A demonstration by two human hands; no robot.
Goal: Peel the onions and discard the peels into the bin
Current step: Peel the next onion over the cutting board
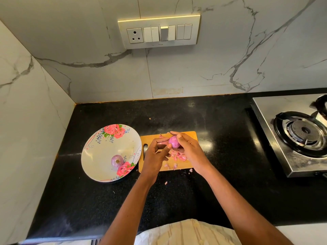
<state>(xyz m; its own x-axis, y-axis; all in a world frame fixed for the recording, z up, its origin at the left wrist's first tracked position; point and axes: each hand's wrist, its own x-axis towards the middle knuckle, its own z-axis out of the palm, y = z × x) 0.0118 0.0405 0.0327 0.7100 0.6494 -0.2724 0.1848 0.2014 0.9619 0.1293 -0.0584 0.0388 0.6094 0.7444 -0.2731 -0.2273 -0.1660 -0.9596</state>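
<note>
Two onions: one in both hands, one plated.

both bare forearms reach forward and converge. the right hand curls its fingers over the top of a peeled onion, gripping it. the left hand faces it, fingers bent, thumb tip touching the onion's side.
</note>
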